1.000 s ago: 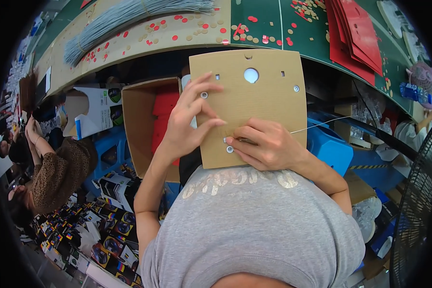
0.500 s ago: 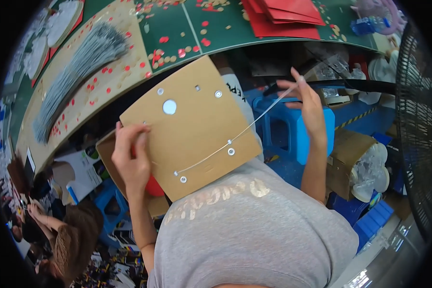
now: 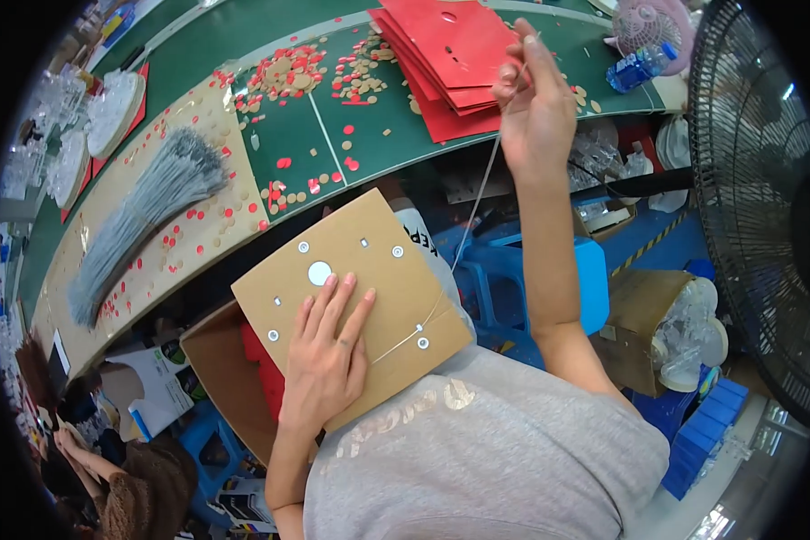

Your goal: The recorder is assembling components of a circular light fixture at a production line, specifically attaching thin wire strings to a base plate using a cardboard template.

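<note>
A brown cardboard panel (image 3: pixel 378 243) rests tilted on my lap, with one larger round hole, small slots and several metal eyelets. My left hand (image 3: pixel 328 364) lies flat on its lower middle, fingers spread. Raised far over the table edge, my right hand (image 3: pixel 540 112) is closed on a thin pale cord (image 3: pixel 482 186). That cord is drawn up from a small slot near the panel's right side; another stretch runs across the surface toward my left hand, which hides its other end.
Red sheets (image 3: pixel 463 54) are stacked on the green table (image 3: pixel 319 135) among scattered red and brown discs. A bundle of grey strands (image 3: pixel 148 211) lies left. Right are a black fan (image 3: pixel 774 207), a blue stool (image 3: pixel 589 283) and a bottle (image 3: pixel 639 67). A co-worker (image 3: pixel 144 490) sits lower left.
My right hand has risen away from the panel, pulling the cord longer. My left hand has moved from the panel's left edge to flat on its face. The view has shifted, showing more table.
</note>
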The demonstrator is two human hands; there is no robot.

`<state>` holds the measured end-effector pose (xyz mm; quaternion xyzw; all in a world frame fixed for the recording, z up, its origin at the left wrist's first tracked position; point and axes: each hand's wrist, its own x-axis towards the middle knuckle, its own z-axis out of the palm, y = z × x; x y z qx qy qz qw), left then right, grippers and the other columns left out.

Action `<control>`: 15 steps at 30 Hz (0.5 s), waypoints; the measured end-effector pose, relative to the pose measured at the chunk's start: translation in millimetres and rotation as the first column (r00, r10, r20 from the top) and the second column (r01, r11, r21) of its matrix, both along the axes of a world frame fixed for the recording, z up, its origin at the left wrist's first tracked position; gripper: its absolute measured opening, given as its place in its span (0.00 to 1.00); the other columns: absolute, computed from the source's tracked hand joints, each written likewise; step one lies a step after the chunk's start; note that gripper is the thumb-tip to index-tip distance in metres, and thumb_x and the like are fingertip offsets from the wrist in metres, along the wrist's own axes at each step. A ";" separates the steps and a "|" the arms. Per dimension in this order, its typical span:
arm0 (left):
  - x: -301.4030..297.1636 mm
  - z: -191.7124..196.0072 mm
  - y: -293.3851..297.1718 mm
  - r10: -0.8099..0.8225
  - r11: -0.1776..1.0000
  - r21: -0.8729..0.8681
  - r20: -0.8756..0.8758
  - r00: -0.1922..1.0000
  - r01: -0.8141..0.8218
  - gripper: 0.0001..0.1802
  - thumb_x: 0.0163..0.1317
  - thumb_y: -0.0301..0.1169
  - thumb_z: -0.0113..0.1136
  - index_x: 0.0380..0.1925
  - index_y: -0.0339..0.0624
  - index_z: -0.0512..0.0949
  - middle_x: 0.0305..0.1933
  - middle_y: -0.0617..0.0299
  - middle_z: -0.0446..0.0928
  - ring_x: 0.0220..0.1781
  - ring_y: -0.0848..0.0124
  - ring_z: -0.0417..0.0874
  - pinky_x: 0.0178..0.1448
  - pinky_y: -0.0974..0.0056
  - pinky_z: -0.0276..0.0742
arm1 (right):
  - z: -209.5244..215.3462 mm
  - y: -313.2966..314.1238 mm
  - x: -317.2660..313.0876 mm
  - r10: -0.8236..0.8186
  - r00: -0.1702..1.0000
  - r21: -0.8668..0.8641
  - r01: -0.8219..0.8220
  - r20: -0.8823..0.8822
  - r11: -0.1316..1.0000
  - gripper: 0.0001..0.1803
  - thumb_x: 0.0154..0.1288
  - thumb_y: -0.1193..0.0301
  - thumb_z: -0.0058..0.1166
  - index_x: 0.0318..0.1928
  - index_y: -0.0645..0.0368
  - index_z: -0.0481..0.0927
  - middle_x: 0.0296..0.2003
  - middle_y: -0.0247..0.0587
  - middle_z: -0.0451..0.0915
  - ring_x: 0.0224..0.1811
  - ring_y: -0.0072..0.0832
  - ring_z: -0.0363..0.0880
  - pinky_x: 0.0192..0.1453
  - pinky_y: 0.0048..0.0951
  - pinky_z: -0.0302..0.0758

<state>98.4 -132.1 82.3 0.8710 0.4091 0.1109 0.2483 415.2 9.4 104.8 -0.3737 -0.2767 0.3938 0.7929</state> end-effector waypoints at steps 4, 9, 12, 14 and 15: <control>-3.4 -15.9 2.9 0.035 0.998 0.043 0.092 0.995 -0.039 0.31 0.59 0.20 0.58 0.66 0.40 0.75 0.72 0.48 0.70 0.76 0.47 0.67 0.76 0.46 0.63 | 11.8 -7.8 -6.0 0.182 0.810 -0.085 -0.162 0.557 0.983 0.14 0.70 0.76 0.59 0.53 0.65 0.86 0.33 0.34 0.82 0.34 0.18 0.78 0.36 0.20 0.73; 3.5 -12.0 13.7 0.088 0.991 0.092 0.045 0.995 -0.092 0.34 0.59 0.21 0.58 0.70 0.44 0.72 0.74 0.48 0.67 0.78 0.47 0.64 0.75 0.47 0.63 | -20.1 -55.7 -55.9 0.308 0.116 -0.248 -0.365 0.944 0.897 0.18 0.54 0.82 0.70 0.47 0.56 0.91 0.22 0.36 0.81 0.20 0.25 0.80 0.29 0.24 0.80; 3.0 -12.0 13.9 0.086 0.991 0.107 -0.015 0.996 -0.084 0.35 0.59 0.26 0.59 0.71 0.44 0.71 0.74 0.48 0.67 0.79 0.50 0.64 0.75 0.46 0.62 | -45.4 -62.2 -54.8 0.166 0.010 -0.146 -0.431 0.986 0.891 0.20 0.54 0.81 0.69 0.49 0.55 0.90 0.26 0.36 0.80 0.24 0.27 0.81 0.33 0.27 0.83; 2.7 -10.4 12.9 0.097 0.992 0.086 -0.024 0.995 -0.094 0.36 0.59 0.25 0.58 0.72 0.45 0.71 0.75 0.49 0.66 0.79 0.51 0.63 0.75 0.47 0.62 | -43.2 -66.4 -59.4 0.082 -0.170 -0.152 -0.447 0.982 0.882 0.23 0.53 0.81 0.68 0.52 0.54 0.88 0.32 0.38 0.79 0.30 0.29 0.81 0.35 0.28 0.84; 2.1 -10.0 12.2 0.102 0.992 0.070 -0.030 0.994 -0.100 0.37 0.60 0.24 0.57 0.73 0.47 0.70 0.77 0.50 0.65 0.80 0.52 0.63 0.75 0.48 0.61 | -41.1 -69.8 -62.5 0.085 -0.169 -0.153 -0.450 0.982 0.880 0.23 0.53 0.81 0.68 0.52 0.54 0.88 0.32 0.38 0.79 0.30 0.29 0.81 0.35 0.28 0.84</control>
